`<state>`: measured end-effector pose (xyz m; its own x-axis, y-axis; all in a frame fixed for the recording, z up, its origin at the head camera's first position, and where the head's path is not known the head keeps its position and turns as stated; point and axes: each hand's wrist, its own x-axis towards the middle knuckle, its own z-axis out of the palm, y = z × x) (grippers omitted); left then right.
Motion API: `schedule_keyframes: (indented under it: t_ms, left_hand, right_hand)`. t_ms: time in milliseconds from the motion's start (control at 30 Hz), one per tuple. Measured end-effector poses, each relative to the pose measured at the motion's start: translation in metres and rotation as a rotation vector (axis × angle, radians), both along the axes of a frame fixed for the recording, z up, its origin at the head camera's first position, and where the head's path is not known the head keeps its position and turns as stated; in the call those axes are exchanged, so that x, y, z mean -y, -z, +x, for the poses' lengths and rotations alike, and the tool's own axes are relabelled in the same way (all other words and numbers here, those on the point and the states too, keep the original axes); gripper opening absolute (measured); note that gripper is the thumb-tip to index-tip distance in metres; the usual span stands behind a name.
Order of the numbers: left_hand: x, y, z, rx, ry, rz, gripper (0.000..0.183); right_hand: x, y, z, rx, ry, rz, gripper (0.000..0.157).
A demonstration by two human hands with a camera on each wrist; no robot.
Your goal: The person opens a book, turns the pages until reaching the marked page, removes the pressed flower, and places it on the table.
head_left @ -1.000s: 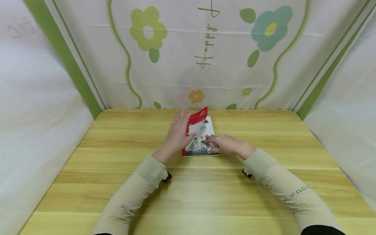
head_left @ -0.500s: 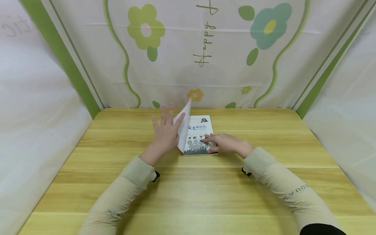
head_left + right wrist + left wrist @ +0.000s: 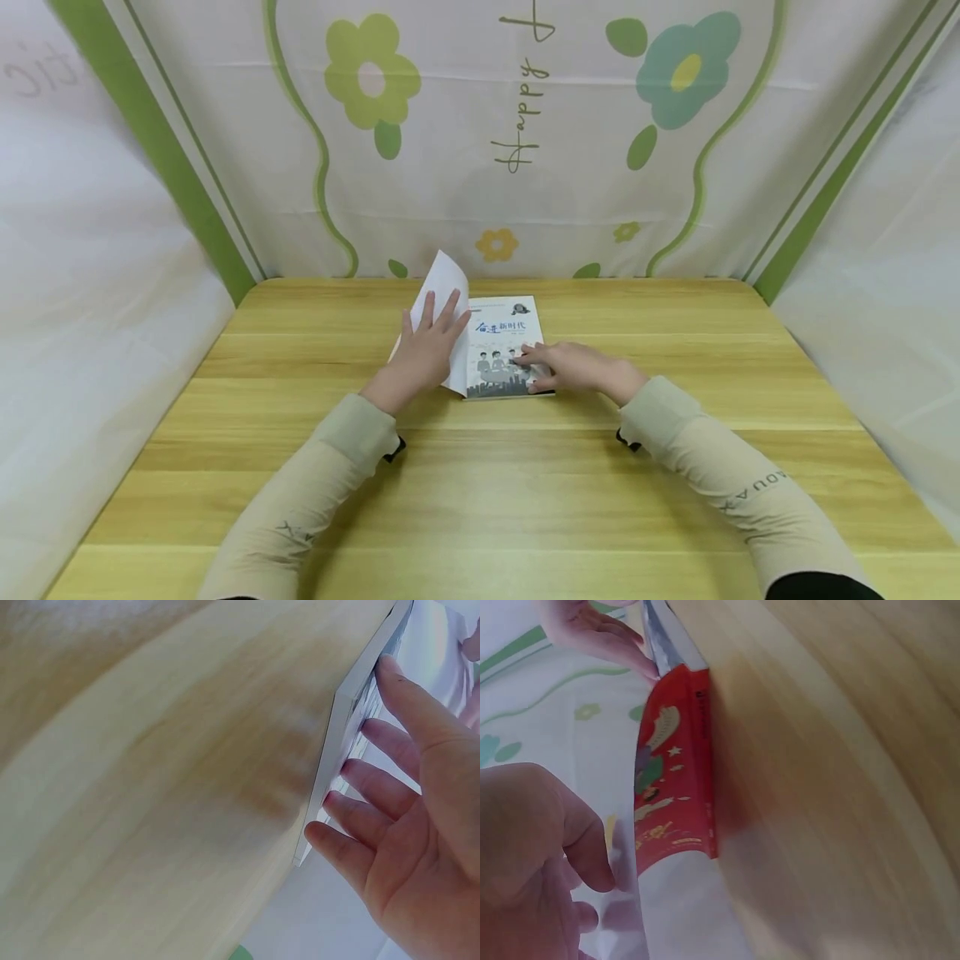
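Observation:
A paperback book point(image 3: 491, 333) lies on the wooden table, its title page showing grey figures and blue lettering. Its front cover point(image 3: 444, 279) is turned to the left and stands tilted up, white inside facing me. My left hand point(image 3: 422, 354) presses that white inner side with spread fingers. In the left wrist view, the cover's red outer face point(image 3: 676, 765) and the spine are visible. My right hand point(image 3: 581, 367) rests its fingertips on the lower right of the title page. The right wrist view shows the fingers point(image 3: 375, 787) of that hand along the book's edge.
The wooden table point(image 3: 510, 500) extends around the book on all sides. A white cloth point(image 3: 450, 167) printed with flowers and lettering hangs behind the far edge. More white cloth point(image 3: 97, 233) hangs at the left side, and likewise at the right.
The front cover has swung from over the title page to the left, its red face turning away. My left hand has moved left with it; the right hand has stayed on the page.

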<state>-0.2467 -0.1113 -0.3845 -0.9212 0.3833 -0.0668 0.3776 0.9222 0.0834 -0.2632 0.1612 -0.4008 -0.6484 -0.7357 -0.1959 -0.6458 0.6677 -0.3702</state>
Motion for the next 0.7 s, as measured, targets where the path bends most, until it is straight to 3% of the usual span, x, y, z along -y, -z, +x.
schedule_keyframes:
  t_ms: [233,433,700]
  left_hand:
    - [0.008,0.005,-0.007,0.146,-0.003,0.093,0.074]
    - [0.016,0.004,-0.009,0.237,-0.02,0.176,0.062]
    - [0.022,0.007,-0.006,0.362,-0.018,0.145,0.087]
  right_hand:
    - [0.0,-0.001,0.0,0.017,0.01,0.004,0.059]
    - [-0.001,-0.001,0.0,0.038,0.017,0.015,0.073]
    - [-0.002,-0.002,0.0,0.039,0.004,0.037,0.08]
